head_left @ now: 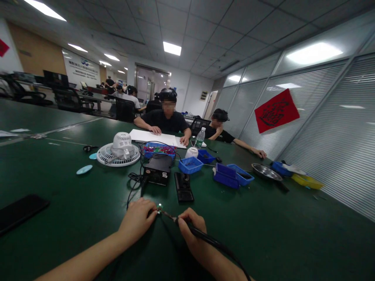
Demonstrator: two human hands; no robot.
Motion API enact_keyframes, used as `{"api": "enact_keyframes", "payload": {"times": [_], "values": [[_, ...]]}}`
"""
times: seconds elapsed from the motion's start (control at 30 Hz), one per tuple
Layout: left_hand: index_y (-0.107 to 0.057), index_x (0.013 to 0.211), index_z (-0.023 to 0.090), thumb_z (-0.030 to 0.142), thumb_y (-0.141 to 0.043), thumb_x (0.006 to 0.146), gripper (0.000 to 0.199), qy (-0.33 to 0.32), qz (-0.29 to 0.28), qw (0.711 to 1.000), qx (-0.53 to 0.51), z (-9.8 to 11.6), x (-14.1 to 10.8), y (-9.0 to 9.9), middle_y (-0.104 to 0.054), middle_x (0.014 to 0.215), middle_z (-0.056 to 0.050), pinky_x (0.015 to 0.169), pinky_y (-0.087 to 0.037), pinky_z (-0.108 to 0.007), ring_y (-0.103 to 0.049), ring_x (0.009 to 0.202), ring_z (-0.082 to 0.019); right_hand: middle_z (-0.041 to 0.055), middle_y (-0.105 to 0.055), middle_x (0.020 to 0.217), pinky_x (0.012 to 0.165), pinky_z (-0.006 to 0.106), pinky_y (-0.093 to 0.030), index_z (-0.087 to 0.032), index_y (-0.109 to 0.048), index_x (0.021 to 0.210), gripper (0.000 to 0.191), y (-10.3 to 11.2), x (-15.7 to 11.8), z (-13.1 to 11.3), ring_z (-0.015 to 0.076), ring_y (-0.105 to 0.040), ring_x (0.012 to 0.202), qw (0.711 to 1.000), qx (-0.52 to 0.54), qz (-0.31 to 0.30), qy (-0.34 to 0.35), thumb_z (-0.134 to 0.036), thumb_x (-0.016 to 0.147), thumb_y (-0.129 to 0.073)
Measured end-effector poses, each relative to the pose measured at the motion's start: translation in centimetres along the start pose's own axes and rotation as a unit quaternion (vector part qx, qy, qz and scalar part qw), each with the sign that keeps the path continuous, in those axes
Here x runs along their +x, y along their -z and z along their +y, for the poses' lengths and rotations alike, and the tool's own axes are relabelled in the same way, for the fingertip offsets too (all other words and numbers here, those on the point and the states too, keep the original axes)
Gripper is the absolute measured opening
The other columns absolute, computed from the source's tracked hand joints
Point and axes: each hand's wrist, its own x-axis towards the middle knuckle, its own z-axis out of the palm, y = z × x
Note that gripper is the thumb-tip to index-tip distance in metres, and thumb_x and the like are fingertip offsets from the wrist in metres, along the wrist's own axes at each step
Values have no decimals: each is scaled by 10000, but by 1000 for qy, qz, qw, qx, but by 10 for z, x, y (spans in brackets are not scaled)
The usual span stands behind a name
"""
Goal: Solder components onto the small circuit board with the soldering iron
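Smartphone: one, black (23, 211), flat on the green table (73, 210), far left.
Disc: one, pale blue, oval in view (84, 169), in front of the fan part.
Fan part: one, white, round grille with domed housing (122, 142), lying on the table.
Left hand (138, 217): fingertips pinched together at the left edge of the circuit board.
Power unit: one, black box (158, 170), cables at its left side; blue tray of red wires (159, 149) just behind.
Circuit board: one, small, green (159, 208), between the two hands, in front of the power unit; whether it touches the table cannot be told.
Soldering iron: one, black handle (206, 237), metal tip angled left to the board.
Stand: one, black (184, 188), behind the right hand.
Right hand (193, 230): closed in a pen-like grasp around the soldering iron.
Bottle: one, clear, green label (200, 139), upright, beyond the light blue tray (190, 165).
Dark blue tray: one (226, 176), beside another blue tray (241, 175).
Bowl: one, shiny metal (266, 172).
Yellow tray: one (307, 181), far right.
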Motion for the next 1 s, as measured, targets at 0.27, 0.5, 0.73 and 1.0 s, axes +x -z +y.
{"api": "enact_keyframes", "payload": {"times": [0.27, 0.5, 0.73, 1.0], "values": [[-652, 824, 234, 290, -481, 872, 187, 7, 4, 1000, -7, -1, 0, -2, -672, 901, -5, 784, -321, -316, -548, 935, -202, -25, -543, 586, 552, 222, -398, -191, -560, 650, 194, -3, -1, 5, 130, -533, 548, 1000, 4, 18, 24, -257, 828, -520], [-651, 825, 231, 287, -486, 865, 179, 11, 5, 1000, -9, -3, 1, -4, -669, 905, -9, 798, -322, -319, -544, 946, -199, -18, -576, 600, 562, 223, -402, -192, -570, 659, 180, -5, -1, 9, 134, -553, 562, 999, -3, 29, 37, -243, 825, -526], [-645, 817, 230, 278, -483, 863, 174, 8, 13, 1000, -14, -3, 0, -5, -669, 898, -4, 786, -320, -315, -545, 934, -200, -22, -552, 583, 533, 218, -387, -192, -556, 651, 178, -7, -1, 9, 128, -525, 537, 999, -2, 30, 40, -242, 817, -515], [-646, 808, 225, 289, -488, 858, 177, 5, 14, 1000, -7, -4, 1, -5, -670, 889, -8, 779, -320, -311, -544, 933, -203, -21, -555, 586, 544, 220, -391, -193, -555, 644, 178, -8, -1, 10, 131, -533, 546, 999, -3, 33, 37, -240, 812, -521]]}}
